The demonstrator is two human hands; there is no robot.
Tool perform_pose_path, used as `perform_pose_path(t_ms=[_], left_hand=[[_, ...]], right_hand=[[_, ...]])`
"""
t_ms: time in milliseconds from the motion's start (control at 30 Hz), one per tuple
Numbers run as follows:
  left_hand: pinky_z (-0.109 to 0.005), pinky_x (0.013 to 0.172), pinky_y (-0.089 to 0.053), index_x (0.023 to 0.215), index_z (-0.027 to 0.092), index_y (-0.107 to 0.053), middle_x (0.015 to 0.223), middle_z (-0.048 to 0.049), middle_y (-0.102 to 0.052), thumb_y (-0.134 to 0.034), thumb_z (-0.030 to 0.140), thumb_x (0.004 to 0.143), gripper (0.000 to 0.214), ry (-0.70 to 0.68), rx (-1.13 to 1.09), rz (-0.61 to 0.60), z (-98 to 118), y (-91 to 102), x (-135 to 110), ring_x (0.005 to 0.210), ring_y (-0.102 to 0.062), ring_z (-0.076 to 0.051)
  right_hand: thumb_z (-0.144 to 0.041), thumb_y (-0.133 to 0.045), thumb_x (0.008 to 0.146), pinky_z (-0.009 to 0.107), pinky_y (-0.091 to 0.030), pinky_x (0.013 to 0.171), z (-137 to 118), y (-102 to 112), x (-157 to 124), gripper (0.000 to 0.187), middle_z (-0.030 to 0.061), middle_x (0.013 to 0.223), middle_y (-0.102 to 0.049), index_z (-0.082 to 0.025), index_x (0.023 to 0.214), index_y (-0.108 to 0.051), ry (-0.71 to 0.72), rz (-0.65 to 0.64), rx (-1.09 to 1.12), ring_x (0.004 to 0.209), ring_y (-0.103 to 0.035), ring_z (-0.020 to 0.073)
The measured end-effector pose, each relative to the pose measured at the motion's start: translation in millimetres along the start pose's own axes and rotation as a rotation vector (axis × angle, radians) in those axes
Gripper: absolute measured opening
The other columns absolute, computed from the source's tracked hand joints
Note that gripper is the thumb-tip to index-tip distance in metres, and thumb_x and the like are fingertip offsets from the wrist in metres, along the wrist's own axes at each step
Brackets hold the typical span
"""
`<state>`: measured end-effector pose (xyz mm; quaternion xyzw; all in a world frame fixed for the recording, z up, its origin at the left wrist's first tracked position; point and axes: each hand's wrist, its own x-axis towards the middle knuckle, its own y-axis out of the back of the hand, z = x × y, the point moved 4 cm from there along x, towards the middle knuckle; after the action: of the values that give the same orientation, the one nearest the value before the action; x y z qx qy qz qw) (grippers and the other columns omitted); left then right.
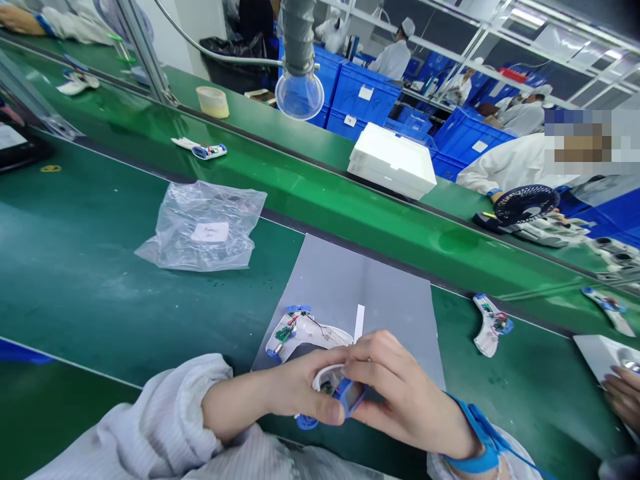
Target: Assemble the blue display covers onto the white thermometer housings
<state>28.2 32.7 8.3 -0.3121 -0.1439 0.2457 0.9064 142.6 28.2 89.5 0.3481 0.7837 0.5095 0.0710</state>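
Casing (344, 392), white with a blue-framed end, is sitting between the two hands, touching both. The left hand (303, 387) is clamping around its white shell, thumb in front, while the right hand (400, 380) is gripping the blue end from the other side, fingers above and thumb below. A round blue part (307, 422) is showing just under the left hand. Just beyond the left hand, a second, opened casing (280, 337) (its green board and red wires are showing) is lying on a grey mat (400, 293). A white strip (359, 320) is lying just past the right hand's fingers. Well right of that hand, another opened casing (486, 337) is resting on the bench (530, 373).
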Motion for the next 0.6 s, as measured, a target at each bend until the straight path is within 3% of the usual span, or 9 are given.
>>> perform_pose_path(t_ms=[233,367,600], left_hand=[[-0.021,0.063,-0.04,0.116,0.018,-0.053,0.076,0.0014,-0.053,-0.078,0.05,0.057,0.072,0.101,-0.177,0.138,-14,7.8,-5,0.067,-0.051,-0.008],[-0.019,0.061,-0.044,0.11,0.016,-0.055,0.073,0.0017,-0.055,-0.079,0.054,0.052,0.073,0.161,-0.236,0.187,-16,7.0,-5,0.061,-0.053,-0.007],[-0.019,0.057,-0.043,0.109,0.016,-0.054,0.072,0.0022,-0.056,-0.079,0.055,0.053,0.072,0.152,-0.253,0.219,-12,7.0,-4,0.061,-0.054,-0.008]], right_hand=[[-0.016,-0.058,0.084,0.034,-0.045,0.079,-4,2,-6,0.017,0.0075,0.095,-0.068,-0.01,0.1,-0.061,0.225,0.207,-0.197,0.097,-0.055,0.019],[-0.014,-0.06,0.083,0.03,-0.048,0.08,-3,1,-8,0.016,0.0081,0.094,-0.07,-0.007,0.098,-0.064,0.25,0.202,-0.175,0.096,-0.058,0.0168],[-0.012,-0.061,0.082,0.029,-0.05,0.073,0,2,-8,0.013,0.008,0.087,-0.07,-0.009,0.094,-0.064,0.221,0.198,-0.12,0.088,-0.061,0.0162]])
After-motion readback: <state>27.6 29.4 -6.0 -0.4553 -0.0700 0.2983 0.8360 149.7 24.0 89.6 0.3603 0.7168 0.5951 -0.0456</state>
